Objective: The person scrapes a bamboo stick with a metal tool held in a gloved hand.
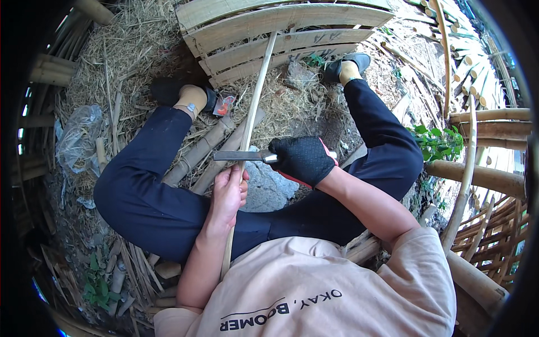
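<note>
My bare left hand [228, 195] is closed around a long, pale bamboo strip [256, 92]. The strip runs from beside my left forearm up to the wooden slatted crate, its far end against the slats. In a black glove with red trim, my right hand [303, 161] grips the handle of a knife [242, 156]. Its straight, dark blade points left and lies across the strip just beyond my left fingers. Whether the edge bites into the strip cannot be made out. Below the blade, between my legs, sits a grey rock [266, 188].
A pale wooden slatted crate [281, 39] stands beyond my feet. Bamboo pieces [199, 149] lie on straw-covered ground by my left leg, with a clear plastic bag [80, 137] farther left. Cut bamboo poles [477, 78] are stacked at far right, above a woven bamboo basket [488, 238].
</note>
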